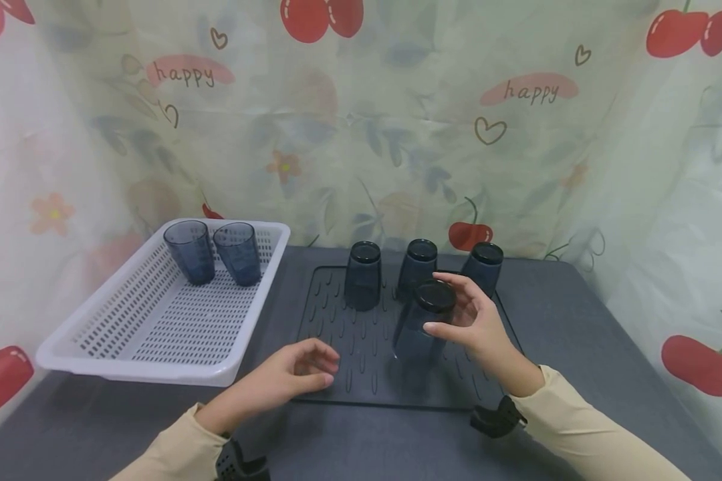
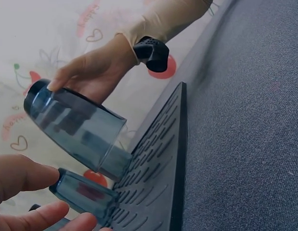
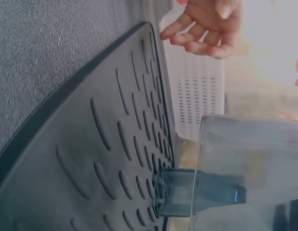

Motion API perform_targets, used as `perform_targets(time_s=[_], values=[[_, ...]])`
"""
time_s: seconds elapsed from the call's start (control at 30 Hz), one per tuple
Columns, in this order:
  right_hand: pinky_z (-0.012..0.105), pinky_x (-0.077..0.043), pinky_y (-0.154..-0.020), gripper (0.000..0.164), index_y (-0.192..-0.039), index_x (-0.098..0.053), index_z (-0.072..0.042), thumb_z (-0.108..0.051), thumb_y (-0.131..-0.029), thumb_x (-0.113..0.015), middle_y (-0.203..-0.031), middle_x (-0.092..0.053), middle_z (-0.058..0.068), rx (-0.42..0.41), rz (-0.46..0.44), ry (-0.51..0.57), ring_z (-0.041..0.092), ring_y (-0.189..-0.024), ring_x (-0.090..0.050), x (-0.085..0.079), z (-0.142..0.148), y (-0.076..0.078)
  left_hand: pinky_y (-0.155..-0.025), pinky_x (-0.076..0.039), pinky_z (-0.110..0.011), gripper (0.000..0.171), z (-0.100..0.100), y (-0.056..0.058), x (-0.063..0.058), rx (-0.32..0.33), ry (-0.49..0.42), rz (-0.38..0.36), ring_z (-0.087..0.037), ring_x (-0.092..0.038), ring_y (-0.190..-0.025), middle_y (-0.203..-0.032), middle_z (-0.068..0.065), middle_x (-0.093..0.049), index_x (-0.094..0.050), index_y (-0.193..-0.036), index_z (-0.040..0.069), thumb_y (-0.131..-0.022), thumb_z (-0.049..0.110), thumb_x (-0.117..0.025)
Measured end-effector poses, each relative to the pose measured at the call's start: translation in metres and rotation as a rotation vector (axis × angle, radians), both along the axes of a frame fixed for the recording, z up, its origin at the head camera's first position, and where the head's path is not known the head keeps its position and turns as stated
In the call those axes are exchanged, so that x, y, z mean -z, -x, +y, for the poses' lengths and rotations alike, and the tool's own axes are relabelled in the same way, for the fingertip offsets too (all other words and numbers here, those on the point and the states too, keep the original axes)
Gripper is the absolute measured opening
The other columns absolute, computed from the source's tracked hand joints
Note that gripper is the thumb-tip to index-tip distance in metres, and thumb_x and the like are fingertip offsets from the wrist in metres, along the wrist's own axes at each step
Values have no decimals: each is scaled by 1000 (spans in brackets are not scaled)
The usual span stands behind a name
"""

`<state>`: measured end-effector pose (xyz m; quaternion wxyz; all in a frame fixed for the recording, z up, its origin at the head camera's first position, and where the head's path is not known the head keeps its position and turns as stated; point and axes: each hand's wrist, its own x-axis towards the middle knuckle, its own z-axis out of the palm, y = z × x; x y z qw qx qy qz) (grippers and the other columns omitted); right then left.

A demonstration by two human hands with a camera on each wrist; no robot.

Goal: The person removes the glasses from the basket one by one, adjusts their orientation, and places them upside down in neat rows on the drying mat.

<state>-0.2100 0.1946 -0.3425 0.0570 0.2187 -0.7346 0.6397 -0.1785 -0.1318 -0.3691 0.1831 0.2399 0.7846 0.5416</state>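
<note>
My right hand point(image 1: 472, 317) grips a blue-tinted drinking glass point(image 1: 421, 334) near its base, thumb on the near side. The glass is upside down, its rim low over the black drying mat point(image 1: 361, 364); the left wrist view shows a gap between rim and mat. My left hand point(image 1: 295, 371) holds nothing, its fingers loosely bent over the mat's front left corner. Three more glasses stand upside down along the back of the mat: a left one point(image 1: 363, 277), a middle one point(image 1: 418, 264) and a right one point(image 1: 484, 267), partly hidden by my right hand.
A white perforated plastic basket point(image 1: 231, 354) stands at the left. Two upright glasses, a left one point(image 1: 192, 254) and a right one point(image 1: 238, 255), lean at its back. The dark grey table point(image 1: 361, 444) ends at a printed curtain point(image 1: 337, 147).
</note>
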Motion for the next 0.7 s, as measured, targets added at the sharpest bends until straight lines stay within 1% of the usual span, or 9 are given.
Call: perform_targets(time_s=[0.13, 0.23, 0.4, 0.53, 0.7], values=[[18, -50, -89, 74, -142, -42, -8, 5, -77, -76, -129, -56, -2, 26, 4, 2, 7, -114, -57, -2, 6, 1, -86, -50, -36, 39, -1, 1, 1, -9, 3, 6, -22, -61, -101, -117, -19, -61, -54, -124, -2, -94, 19, -64], [19, -52, -87, 74, -143, -42, -8, 6, -78, -75, -123, -59, -3, 37, 1, 29, 8, -111, -60, -4, 11, 2, -86, -50, -36, 37, -1, 1, 1, -20, 3, 15, -21, -62, -101, -117, -17, -62, -55, -124, 0, -94, 20, -64], [19, -53, -83, 74, -143, -43, -8, 9, -78, -74, -121, -60, -5, 64, 5, 55, 8, -107, -60, -7, 19, 3, -86, -50, -35, 36, -2, 1, 0, -32, -2, 23, -22, -62, -102, -117, -16, -63, -55, -124, 1, -94, 19, -63], [18, -53, -83, 74, -143, -43, -8, 7, -78, -75, -123, -59, -6, 95, 4, 24, 6, -107, -60, -6, 27, 4, -85, -50, -35, 37, -1, 1, 0, -46, -5, 27, -22, -63, -102, -117, -16, -63, -55, -124, -1, -94, 19, -63], [18, -52, -84, 75, -143, -42, -11, 2, -78, -77, -124, -58, -6, 130, -14, -23, 6, -108, -60, -2, 36, 5, -85, -50, -34, 38, -1, 1, -2, -62, 0, 12, -22, -63, -103, -117, -17, -63, -55, -125, -1, -94, 20, -63]])
